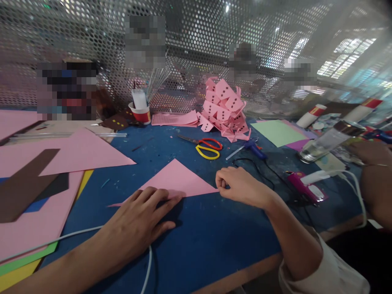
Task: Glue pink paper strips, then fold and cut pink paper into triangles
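Observation:
A folded pink paper triangle [179,181] lies on the blue table [214,237] in front of me. My left hand [139,220] lies flat with its fingers stretched over the triangle's lower left edge. My right hand [239,187] is curled, its fingertips pinching the triangle's right corner. Scissors with red and yellow handles [206,148] lie beyond the triangle, untouched.
Large pink sheets [70,153], a brown strip [26,183] and coloured paper cover the left. A pile of pink cut-outs [225,108] stands at the back by a mesh wall. A glue gun [306,188], cables, a cup [141,112] and another person's arm [375,175] are about.

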Motion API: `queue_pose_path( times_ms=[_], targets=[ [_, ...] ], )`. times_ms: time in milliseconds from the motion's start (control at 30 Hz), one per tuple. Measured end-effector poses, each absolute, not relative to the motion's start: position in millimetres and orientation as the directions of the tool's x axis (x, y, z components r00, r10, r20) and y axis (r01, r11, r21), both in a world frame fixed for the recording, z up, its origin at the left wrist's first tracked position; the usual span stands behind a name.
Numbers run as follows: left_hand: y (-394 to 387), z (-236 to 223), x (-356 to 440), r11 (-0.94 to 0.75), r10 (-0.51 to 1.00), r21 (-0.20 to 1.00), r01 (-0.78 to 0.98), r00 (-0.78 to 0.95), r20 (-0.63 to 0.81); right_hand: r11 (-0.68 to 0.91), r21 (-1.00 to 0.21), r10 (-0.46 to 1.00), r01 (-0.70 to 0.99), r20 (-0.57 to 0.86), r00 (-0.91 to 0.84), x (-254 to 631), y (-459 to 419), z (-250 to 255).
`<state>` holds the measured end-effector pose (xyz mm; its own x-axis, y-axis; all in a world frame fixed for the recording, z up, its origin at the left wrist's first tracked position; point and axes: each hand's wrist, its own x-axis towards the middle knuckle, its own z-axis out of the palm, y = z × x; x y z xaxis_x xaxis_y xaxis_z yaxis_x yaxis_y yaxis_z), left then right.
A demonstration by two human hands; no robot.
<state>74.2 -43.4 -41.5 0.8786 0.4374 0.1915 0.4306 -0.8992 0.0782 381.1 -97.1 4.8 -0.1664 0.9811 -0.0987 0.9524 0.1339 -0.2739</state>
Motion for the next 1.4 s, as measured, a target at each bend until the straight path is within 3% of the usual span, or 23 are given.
queue_pose_path(
  times_ms=[167,267,400,633,1100,1400],
  targets=[
    [-42,-43,74,-0.905,0.426,0.085,0.418,0.88,0.208,0.068,-0.264,0.99,0.962,-0.099,-0.097,393,-94,8],
    [-42,-42,75,-0.903,0.429,0.089,0.42,0.882,0.195,0.032,-0.423,0.999,0.906,-0.013,-0.041,382,-92,11],
    [-43,-42,75,-0.902,0.43,0.058,0.428,0.88,0.202,0.187,-0.593,0.982,0.783,0.133,-0.134,349,-92,8],
    [-44,-38,75,-0.905,0.422,0.031,0.424,0.888,0.185,0.349,-0.546,0.934,0.761,0.138,-0.33,317,-89,-21],
    [-51,-31,70,-0.878,0.478,0.122,0.463,0.864,0.16,0.293,-0.568,0.951,0.769,0.088,-0.297,316,-90,-23],
    [-55,-31,62,-0.867,0.498,0.098,0.489,0.843,0.203,0.289,-0.575,0.953,0.766,0.092,-0.29,317,-90,-25]
  ],
)
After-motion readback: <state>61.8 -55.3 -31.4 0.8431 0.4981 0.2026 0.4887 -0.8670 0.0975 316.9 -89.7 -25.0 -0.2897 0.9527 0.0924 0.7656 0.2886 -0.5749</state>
